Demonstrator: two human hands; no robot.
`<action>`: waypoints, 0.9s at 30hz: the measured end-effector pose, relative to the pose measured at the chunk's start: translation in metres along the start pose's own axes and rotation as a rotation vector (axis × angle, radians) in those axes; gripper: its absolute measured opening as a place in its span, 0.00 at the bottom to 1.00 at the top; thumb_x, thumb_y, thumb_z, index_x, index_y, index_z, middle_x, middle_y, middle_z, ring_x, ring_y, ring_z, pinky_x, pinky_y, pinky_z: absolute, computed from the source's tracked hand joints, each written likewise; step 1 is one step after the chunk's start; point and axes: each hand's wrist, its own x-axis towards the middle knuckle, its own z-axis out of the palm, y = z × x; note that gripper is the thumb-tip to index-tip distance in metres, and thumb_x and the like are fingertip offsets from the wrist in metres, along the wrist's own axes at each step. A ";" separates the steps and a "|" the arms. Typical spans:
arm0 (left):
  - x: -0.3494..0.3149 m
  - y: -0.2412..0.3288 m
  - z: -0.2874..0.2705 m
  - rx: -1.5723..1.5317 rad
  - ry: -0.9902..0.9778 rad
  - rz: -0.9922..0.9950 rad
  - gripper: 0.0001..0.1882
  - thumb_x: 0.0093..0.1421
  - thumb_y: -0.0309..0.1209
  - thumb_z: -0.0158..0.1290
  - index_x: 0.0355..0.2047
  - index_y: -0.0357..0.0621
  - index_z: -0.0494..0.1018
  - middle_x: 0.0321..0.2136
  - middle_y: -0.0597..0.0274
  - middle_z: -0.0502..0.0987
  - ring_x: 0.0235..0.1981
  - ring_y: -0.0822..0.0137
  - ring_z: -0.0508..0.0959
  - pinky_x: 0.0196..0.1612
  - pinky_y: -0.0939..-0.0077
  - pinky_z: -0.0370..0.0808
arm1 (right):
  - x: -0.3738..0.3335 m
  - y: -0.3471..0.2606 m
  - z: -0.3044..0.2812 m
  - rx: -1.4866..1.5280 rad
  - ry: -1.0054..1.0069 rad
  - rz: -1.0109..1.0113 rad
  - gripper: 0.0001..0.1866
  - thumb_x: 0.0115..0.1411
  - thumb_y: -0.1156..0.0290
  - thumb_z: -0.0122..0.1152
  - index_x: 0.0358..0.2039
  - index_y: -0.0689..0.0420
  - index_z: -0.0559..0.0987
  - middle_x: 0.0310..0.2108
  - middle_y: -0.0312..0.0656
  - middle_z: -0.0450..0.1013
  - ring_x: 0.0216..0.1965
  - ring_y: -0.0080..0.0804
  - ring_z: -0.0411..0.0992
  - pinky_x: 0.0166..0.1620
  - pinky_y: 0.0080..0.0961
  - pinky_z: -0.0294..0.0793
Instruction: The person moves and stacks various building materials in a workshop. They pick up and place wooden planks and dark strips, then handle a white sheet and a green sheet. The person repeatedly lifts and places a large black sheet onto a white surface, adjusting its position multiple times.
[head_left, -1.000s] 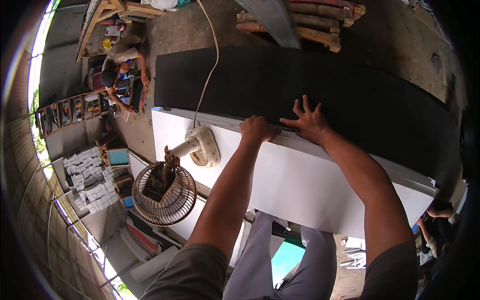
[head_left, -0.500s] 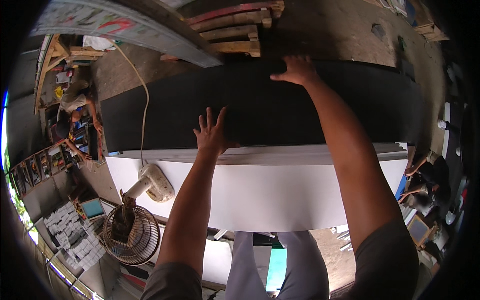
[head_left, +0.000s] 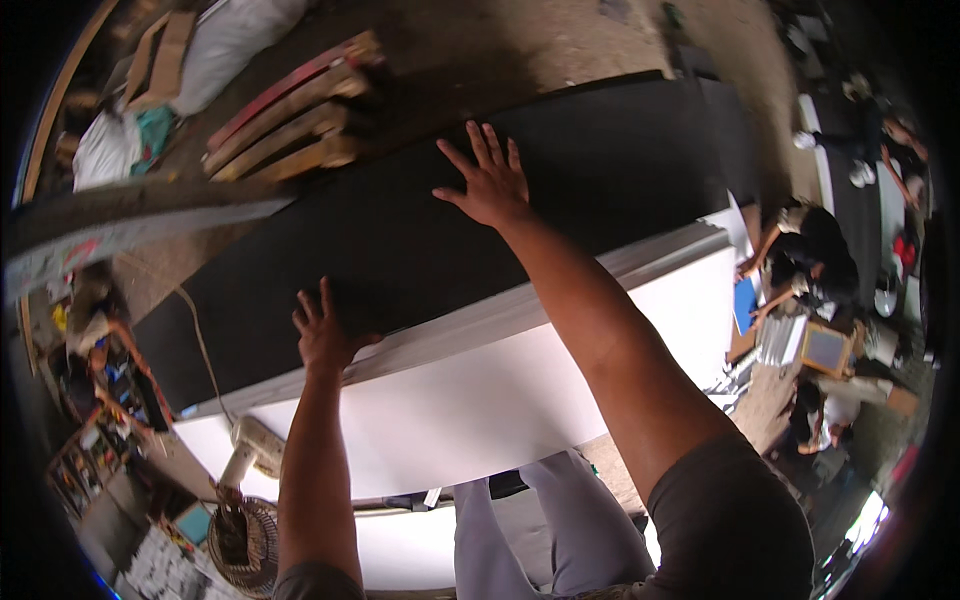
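A long black sheet point(head_left: 400, 240) lies over a stack of pale sheets point(head_left: 480, 318), whose layered edges show along the near side. My right hand point(head_left: 490, 183) rests on the black sheet toward its far edge, fingers spread. My left hand point(head_left: 326, 335) is at the near edge of the same sheet, with its fingers apart and its thumb stretched along the edge. Neither hand holds anything. On the near side, between my arms, a wide white sheet point(head_left: 480, 395) extends toward my legs.
A fan point(head_left: 245, 540) stands at the near left, its cord point(head_left: 203, 350) crossing the black sheet. A metal beam point(head_left: 150, 225) juts in from the left. Wooden pallets point(head_left: 290, 120) lie beyond. A person point(head_left: 820, 255) works at the right, another point(head_left: 95, 325) at the far left.
The view has turned to the right, so the stack now slants. On the black sheet, my right hand has come leftward from near the far edge. My left hand remains near the close edge.
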 end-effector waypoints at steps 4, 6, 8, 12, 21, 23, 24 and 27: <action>0.012 -0.006 0.012 0.148 -0.014 0.065 0.80 0.37 0.65 0.73 0.77 0.58 0.31 0.75 0.37 0.41 0.72 0.30 0.53 0.62 0.45 0.75 | -0.038 0.109 -0.050 -0.039 -0.100 0.328 0.51 0.58 0.22 0.48 0.77 0.28 0.48 0.80 0.44 0.32 0.80 0.49 0.28 0.74 0.65 0.35; 0.019 -0.011 0.021 0.226 0.062 0.144 0.80 0.38 0.66 0.73 0.77 0.54 0.31 0.75 0.35 0.41 0.72 0.30 0.55 0.62 0.45 0.75 | -0.063 0.184 -0.064 0.011 0.042 0.667 0.59 0.52 0.19 0.54 0.77 0.33 0.48 0.79 0.48 0.34 0.79 0.53 0.28 0.72 0.70 0.35; 0.020 -0.004 0.016 0.230 0.070 0.140 0.80 0.38 0.66 0.73 0.77 0.53 0.31 0.75 0.34 0.42 0.71 0.31 0.56 0.62 0.44 0.75 | -0.093 0.271 -0.064 -0.029 0.209 0.967 0.67 0.45 0.18 0.61 0.77 0.38 0.48 0.78 0.53 0.38 0.79 0.56 0.32 0.71 0.72 0.39; -0.006 0.021 -0.026 0.116 -0.070 -0.037 0.80 0.36 0.63 0.75 0.77 0.59 0.31 0.75 0.35 0.42 0.72 0.32 0.54 0.62 0.43 0.75 | -0.118 0.323 -0.110 0.108 0.039 1.149 0.68 0.40 0.22 0.70 0.76 0.33 0.50 0.74 0.55 0.51 0.75 0.59 0.48 0.67 0.69 0.54; -0.007 0.013 -0.011 0.038 0.003 -0.057 0.81 0.34 0.59 0.78 0.76 0.71 0.30 0.76 0.40 0.37 0.75 0.35 0.49 0.62 0.29 0.70 | -0.116 0.326 -0.093 0.190 0.031 0.959 0.67 0.37 0.26 0.76 0.75 0.34 0.55 0.71 0.52 0.58 0.71 0.57 0.58 0.64 0.63 0.63; -0.007 0.010 -0.011 0.058 0.016 -0.046 0.81 0.33 0.59 0.78 0.76 0.71 0.30 0.76 0.41 0.36 0.75 0.35 0.47 0.63 0.28 0.69 | -0.107 0.323 -0.098 0.254 0.009 0.940 0.67 0.37 0.26 0.76 0.75 0.36 0.56 0.71 0.52 0.57 0.71 0.56 0.58 0.65 0.64 0.62; -0.010 0.018 -0.015 0.084 0.021 -0.020 0.82 0.32 0.59 0.78 0.76 0.70 0.30 0.76 0.41 0.35 0.75 0.35 0.46 0.63 0.28 0.69 | -0.106 0.331 -0.093 0.243 0.030 1.015 0.67 0.37 0.26 0.76 0.74 0.37 0.57 0.71 0.51 0.58 0.71 0.56 0.58 0.65 0.64 0.61; -0.006 0.026 -0.012 0.065 0.019 0.016 0.83 0.30 0.59 0.79 0.77 0.70 0.31 0.77 0.42 0.33 0.76 0.33 0.43 0.64 0.27 0.67 | -0.102 0.344 -0.081 0.216 0.054 1.208 0.66 0.36 0.27 0.76 0.72 0.41 0.60 0.70 0.50 0.60 0.71 0.55 0.58 0.66 0.63 0.60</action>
